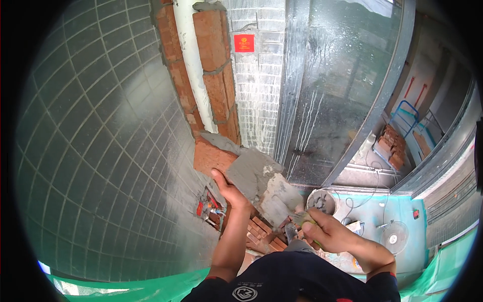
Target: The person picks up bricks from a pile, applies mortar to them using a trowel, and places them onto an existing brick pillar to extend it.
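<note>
An orange-red brick [214, 157] rests in my left hand [234, 195], its thumb pressed on the near face and the other fingers hidden behind. Thick grey mortar [250, 168] covers the brick's right part. My right hand [327, 231] is wrapped round the handle of a trowel [279, 199]. The mortar-smeared blade lies against or just beside the right end of the mortar; I cannot tell if they touch. Beyond the brick rise narrow columns of mortared brick [211, 43] on both sides of a white vertical pipe [193, 70].
A dark tiled wall [100, 131] stands at left, with a recess of pipe fittings [211, 209]. Loose bricks [259, 229] lie below. At right are a glass panel [342, 75], a mortar bucket [321, 202], a round fan-like object [395, 237], cables and a brick-laden cart [390, 146].
</note>
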Demonstrator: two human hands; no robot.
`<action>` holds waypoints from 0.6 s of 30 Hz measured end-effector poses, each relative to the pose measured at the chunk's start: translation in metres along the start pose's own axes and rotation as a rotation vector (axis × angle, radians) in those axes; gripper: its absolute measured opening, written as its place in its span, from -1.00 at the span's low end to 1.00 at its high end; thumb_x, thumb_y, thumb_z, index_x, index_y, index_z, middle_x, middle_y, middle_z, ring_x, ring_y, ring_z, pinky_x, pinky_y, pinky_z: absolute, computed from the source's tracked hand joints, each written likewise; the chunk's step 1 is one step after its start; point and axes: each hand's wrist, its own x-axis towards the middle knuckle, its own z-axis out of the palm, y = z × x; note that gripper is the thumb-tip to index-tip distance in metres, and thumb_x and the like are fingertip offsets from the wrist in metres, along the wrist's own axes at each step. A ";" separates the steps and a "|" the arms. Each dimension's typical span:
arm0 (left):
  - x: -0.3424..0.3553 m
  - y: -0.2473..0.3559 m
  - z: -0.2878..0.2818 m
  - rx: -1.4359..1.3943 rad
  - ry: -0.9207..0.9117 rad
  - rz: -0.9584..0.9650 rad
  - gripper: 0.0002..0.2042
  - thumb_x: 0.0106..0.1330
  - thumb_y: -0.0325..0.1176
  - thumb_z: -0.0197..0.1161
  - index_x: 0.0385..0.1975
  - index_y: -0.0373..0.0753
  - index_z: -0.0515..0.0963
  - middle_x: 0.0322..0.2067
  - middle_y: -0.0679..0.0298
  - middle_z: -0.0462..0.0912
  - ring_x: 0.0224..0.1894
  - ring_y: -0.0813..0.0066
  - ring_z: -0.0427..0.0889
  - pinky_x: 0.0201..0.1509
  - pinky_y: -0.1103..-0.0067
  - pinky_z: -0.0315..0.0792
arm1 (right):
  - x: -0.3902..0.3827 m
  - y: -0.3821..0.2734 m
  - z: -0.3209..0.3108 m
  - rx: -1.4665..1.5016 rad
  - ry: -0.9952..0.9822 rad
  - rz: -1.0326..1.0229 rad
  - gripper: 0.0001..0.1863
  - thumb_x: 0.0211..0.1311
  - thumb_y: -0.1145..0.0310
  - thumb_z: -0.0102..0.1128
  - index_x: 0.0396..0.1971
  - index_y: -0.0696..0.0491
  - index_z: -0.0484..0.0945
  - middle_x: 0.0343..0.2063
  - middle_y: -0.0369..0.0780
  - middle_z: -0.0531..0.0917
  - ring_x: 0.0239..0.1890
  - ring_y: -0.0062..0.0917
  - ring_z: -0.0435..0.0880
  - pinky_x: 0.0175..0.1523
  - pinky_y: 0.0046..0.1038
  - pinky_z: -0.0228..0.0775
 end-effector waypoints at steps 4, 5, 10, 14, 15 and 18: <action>-0.001 0.000 -0.002 0.047 0.013 -0.073 -0.27 0.37 0.27 -0.09 0.31 -0.24 0.23 0.23 0.20 0.35 0.22 0.25 0.36 0.35 0.40 0.19 | 0.007 -0.011 0.009 -0.110 -0.058 0.028 -0.46 0.47 -0.05 -0.14 0.18 0.08 0.26 -0.62 -0.31 0.51 -0.63 -0.63 0.50 -0.46 -0.54 0.37; -0.001 0.002 -0.005 0.017 -0.003 -0.065 -0.28 0.38 0.26 -0.10 0.31 -0.23 0.21 0.24 0.20 0.34 0.23 0.24 0.35 0.36 0.39 0.18 | 0.008 -0.019 0.011 -0.101 -0.105 0.030 -0.47 0.46 -0.07 -0.14 0.09 0.11 0.32 -0.62 -0.29 0.52 -0.63 -0.62 0.51 -0.46 -0.53 0.38; 0.006 -0.009 -0.026 -0.112 -0.093 0.034 -0.30 0.41 0.21 -0.14 0.36 -0.22 0.13 0.28 0.20 0.27 0.28 0.21 0.30 0.39 0.34 0.15 | 0.011 -0.037 0.016 -0.261 0.004 -0.127 -0.52 0.44 -0.07 -0.10 -0.13 0.13 0.33 -0.54 -0.13 0.60 -0.53 -0.41 0.65 -0.38 -0.35 0.45; 0.017 -0.029 -0.051 -0.189 -0.166 0.048 -0.31 0.44 0.17 -0.17 0.39 -0.21 0.07 0.32 0.20 0.22 0.32 0.19 0.26 0.42 0.30 0.12 | 0.031 -0.050 0.019 -0.409 0.149 -0.126 -0.52 0.45 -0.05 -0.12 -0.08 0.14 0.32 -0.48 -0.01 0.60 -0.41 -0.20 0.66 -0.30 -0.24 0.44; 0.017 -0.032 -0.053 -0.145 -0.163 0.081 -0.32 0.44 0.18 -0.16 0.39 -0.21 0.09 0.32 0.22 0.23 0.31 0.20 0.27 0.40 0.30 0.15 | 0.037 -0.048 0.019 -0.453 0.145 -0.112 -0.52 0.46 -0.05 -0.15 -0.05 0.13 0.30 -0.49 -0.07 0.58 -0.47 -0.32 0.64 -0.33 -0.29 0.43; 0.014 -0.034 -0.050 -0.045 -0.213 0.020 -0.32 0.44 0.18 -0.15 0.37 -0.20 0.11 0.31 0.24 0.24 0.30 0.22 0.28 0.37 0.30 0.18 | 0.048 -0.028 0.028 -0.459 0.112 -0.115 -0.49 0.45 -0.08 -0.16 -0.07 0.14 0.30 -0.48 -0.01 0.57 -0.42 -0.21 0.64 -0.25 -0.22 0.43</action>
